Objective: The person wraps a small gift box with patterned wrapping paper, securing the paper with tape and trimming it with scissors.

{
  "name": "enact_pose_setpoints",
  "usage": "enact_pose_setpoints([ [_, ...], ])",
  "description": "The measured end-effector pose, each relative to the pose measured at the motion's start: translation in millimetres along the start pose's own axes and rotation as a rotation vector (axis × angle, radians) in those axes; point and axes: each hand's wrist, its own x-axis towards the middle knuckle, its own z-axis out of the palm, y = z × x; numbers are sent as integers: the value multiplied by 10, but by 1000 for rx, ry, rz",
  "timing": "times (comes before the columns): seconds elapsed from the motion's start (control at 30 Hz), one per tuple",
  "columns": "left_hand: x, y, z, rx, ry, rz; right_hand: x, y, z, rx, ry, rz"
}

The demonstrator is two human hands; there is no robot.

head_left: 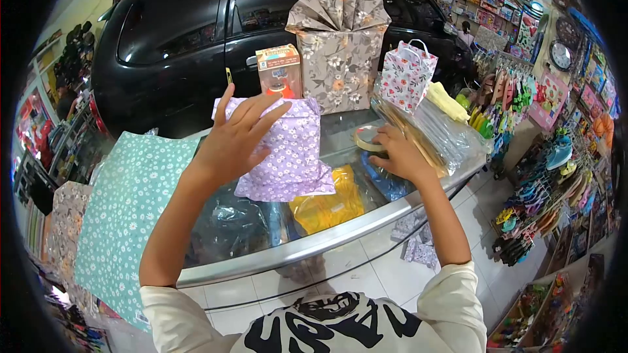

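My left hand (237, 136), fingers spread, hovers over the left part of a package wrapped in lilac floral paper (291, 150). A small yellow-and-black strip (229, 76) shows just above its index fingertip. On the right, my right hand (402, 151) has thumb and fingers closed at the edge of a roll of tape (366, 138) on the glass counter. Behind the package stand a small orange and tan box (280, 68) and a tall gift wrapped in grey floral paper (340, 68) with a pleated fan top.
A green daisy-print paper sheet (131, 216) drapes over the counter's left end. A floral gift bag (409, 77) and plastic-wrapped stock (435, 131) sit at right. Yellow packets (330, 202) show beneath the glass. A black car (176, 39) stands behind; hanging goods (517, 101) line the right.
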Motion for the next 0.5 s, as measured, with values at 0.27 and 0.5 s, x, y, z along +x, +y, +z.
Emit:
enact_pose_setpoints([
  [0.27,-179,545,-171,5,1,-111,-1,-25,83,199,204,-87],
  [0.5,-343,1172,-198,-575,213,-399,-503,-580,-248,637,371,-180],
])
